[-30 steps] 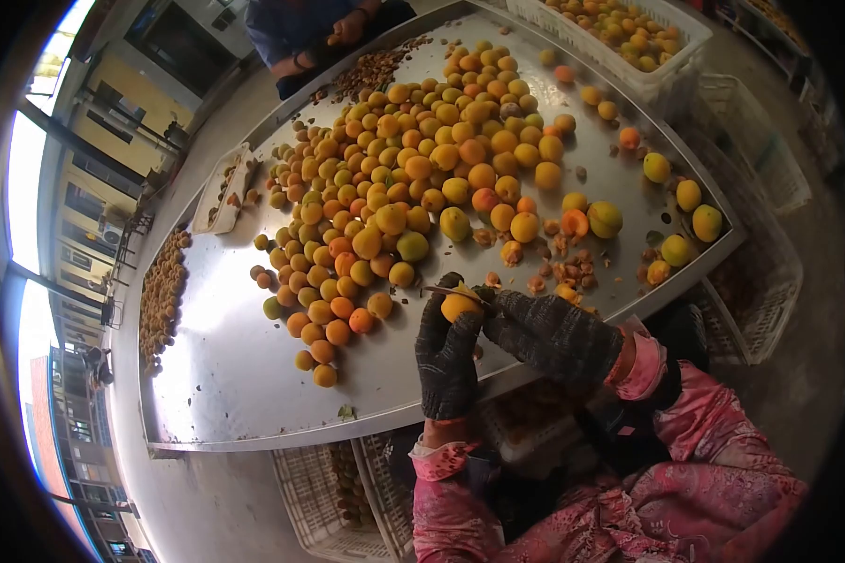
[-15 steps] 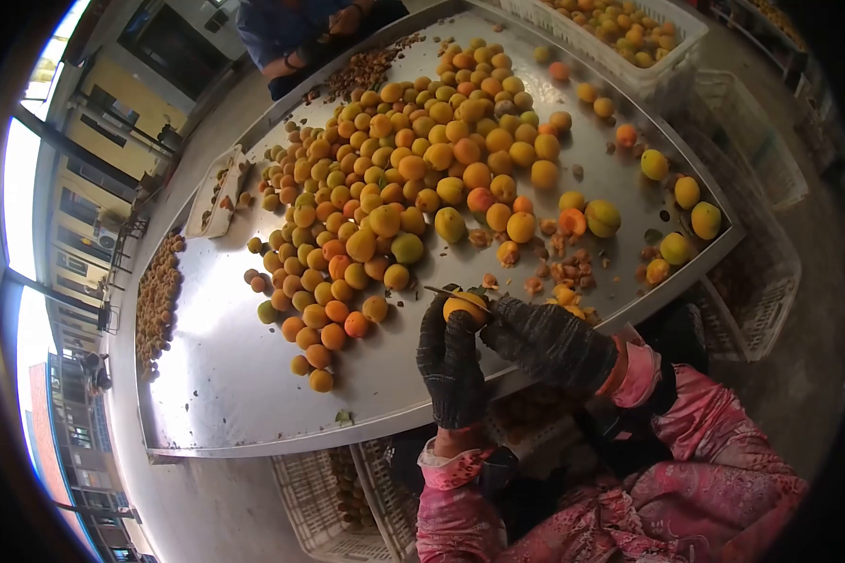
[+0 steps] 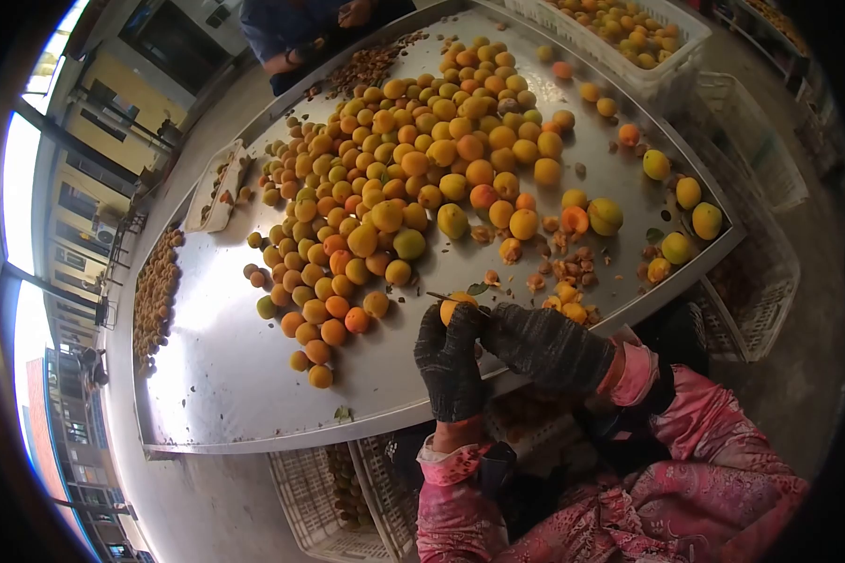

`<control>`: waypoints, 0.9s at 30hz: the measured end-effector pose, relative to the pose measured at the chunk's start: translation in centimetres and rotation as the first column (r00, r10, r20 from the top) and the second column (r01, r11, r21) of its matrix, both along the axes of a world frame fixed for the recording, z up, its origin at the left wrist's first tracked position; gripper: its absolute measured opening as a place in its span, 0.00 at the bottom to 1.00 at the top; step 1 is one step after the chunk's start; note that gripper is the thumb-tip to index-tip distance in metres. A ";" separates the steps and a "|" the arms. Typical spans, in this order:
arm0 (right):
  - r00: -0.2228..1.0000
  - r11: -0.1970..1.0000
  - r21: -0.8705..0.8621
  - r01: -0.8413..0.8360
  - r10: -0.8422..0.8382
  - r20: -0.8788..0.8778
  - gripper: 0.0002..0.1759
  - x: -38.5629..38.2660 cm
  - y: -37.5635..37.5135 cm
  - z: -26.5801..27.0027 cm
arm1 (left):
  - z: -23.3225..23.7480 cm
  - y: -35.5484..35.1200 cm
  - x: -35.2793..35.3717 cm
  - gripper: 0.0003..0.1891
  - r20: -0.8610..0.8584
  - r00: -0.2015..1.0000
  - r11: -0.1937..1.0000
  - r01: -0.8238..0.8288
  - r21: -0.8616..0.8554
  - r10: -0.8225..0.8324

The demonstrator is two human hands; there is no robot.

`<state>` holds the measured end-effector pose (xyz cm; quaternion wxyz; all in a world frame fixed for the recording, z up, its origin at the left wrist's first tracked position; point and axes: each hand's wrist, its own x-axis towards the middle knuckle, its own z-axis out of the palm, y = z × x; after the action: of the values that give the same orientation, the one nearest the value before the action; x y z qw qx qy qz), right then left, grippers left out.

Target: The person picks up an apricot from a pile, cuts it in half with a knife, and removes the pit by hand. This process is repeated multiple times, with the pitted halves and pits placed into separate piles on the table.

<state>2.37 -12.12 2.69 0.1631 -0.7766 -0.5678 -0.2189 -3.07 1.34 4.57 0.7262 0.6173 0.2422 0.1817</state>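
Apricot (image 3: 457,307): held just above the 6 o'clock edge of the worktop (image 3: 225,366), clear of the metal.

Hands: both in dark knit gloves, pink sleeves behind.
- Left hand (image 3: 449,366) comes up from 6 o'clock, fingertips pinched round the fruit.
- Right hand (image 3: 549,345) is closed against the fruit from 3 o'clock.
- The thin blade of a knife (image 3: 438,296) pokes out at the fruit's 10 o'clock side. Its handle is hidden, so I take it to be in the right fist.

Handling (judged):
- Small, light and roundish, with matt yellow-orange skin.
- The flesh is likely soft and would bruise under a hard squeeze, with a hard stone at the core.
- Once cut, juice would make it slick; the knit gloves should add friction.
- The best hold is across the two cheeks with thumb and fingertips, which leaves the seam open to the blade.

Surroundings:
- The worktop is glossy sheet metal with a raised rim.
- The pile of apricots (image 3: 413,159) is a dense heap of smooth orange and yellow fruit from 10 to 12 o'clock of the hands.
- Brown stones and scraps (image 3: 563,267), rough and irregular, lie near at 1 o'clock.
- A white plastic lattice crate (image 3: 662,80) holding more fruit stands at the far 1 o'clock corner.
- Similar crates below the worktop (image 3: 333,488) sit at 7 o'clock.
- Another person (image 3: 300,33) is at the far end, at 11 o'clock.
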 end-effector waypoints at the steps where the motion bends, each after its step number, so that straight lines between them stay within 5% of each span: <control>1: 0.962 0.993 0.033 -0.111 0.115 -0.248 0.24 0.6 0.1 -0.5 | 0.1 0.1 -0.2 0.18 -0.024 1.000 0.999 0.011 0.050 -0.010; 2: 0.850 0.974 0.092 -0.207 0.226 -0.476 0.25 0.9 0.1 -0.8 | 0.2 0.0 -0.2 0.18 -0.023 1.000 0.999 0.011 0.051 -0.010; 3: 0.851 0.974 0.093 -0.206 0.225 -0.475 0.25 0.8 -0.1 -0.7 | 0.3 0.0 -0.3 0.17 -0.018 1.000 0.998 0.017 0.054 -0.016; 5: 0.529 0.941 0.265 -0.212 0.338 -0.778 0.24 0.7 -0.8 -0.2 | 0.2 -0.3 -0.1 0.16 -0.014 1.000 0.998 0.024 0.057 -0.024; 6: 0.529 0.941 0.266 -0.210 0.338 -0.778 0.24 1.0 -0.7 -0.5 | -0.1 -0.6 0.3 0.16 0.031 0.999 0.996 0.010 0.087 -0.013; 7: 0.838 0.957 0.201 -0.210 0.282 -0.468 0.23 1.5 -0.5 -1.2 | -0.2 -0.8 0.6 0.16 0.076 0.997 0.993 -0.006 0.116 -0.003; 8: 0.980 0.973 0.141 -0.181 0.191 -0.060 0.21 1.7 -0.4 -1.5 | -0.2 -1.0 0.7 0.16 0.077 0.997 0.993 -0.005 0.118 -0.004; 12: 0.999 0.999 0.029 -0.038 0.038 0.009 0.20 0.9 -0.6 0.5 | -0.4 -1.0 0.7 0.22 0.046 0.998 0.992 -0.035 0.122 0.029; 14: 0.954 0.998 0.043 0.040 -0.026 -0.298 0.19 0.4 -0.3 0.0 | -0.6 -0.8 0.6 0.24 -0.027 0.998 0.997 -0.048 0.056 0.050; 18: 0.981 0.995 0.073 0.066 -0.052 -0.188 0.17 0.2 -0.1 0.2 | 0.0 -0.6 0.5 0.26 -0.072 0.997 0.998 -0.016 0.059 0.020; 20: 0.874 0.996 0.057 0.076 -0.039 -0.484 0.18 0.1 -0.1 0.6 | 0.0 -0.4 0.3 0.27 -0.102 0.995 0.996 -0.011 0.085 0.020; 24: 0.840 0.998 0.001 0.065 -0.054 -0.539 0.20 -0.3 0.2 0.3 | -0.3 -0.3 0.3 0.21 -0.030 0.999 0.998 -0.008 0.063 0.010; 26: 0.997 1.000 0.020 0.017 -0.018 0.071 0.20 -0.2 0.0 -0.7 | -0.3 -0.6 0.4 0.19 -0.002 1.000 1.000 -0.018 0.010 0.018; 27: 0.997 1.000 0.020 0.014 -0.016 0.072 0.20 -0.1 0.1 -1.0 | -0.4 -0.5 0.4 0.17 -0.001 0.999 0.996 -0.044 0.080 0.044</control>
<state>2.31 -11.99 1.72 0.1486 -0.7709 -0.5652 -0.2535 -2.67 0.79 4.21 0.6963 0.6406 0.2495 0.2063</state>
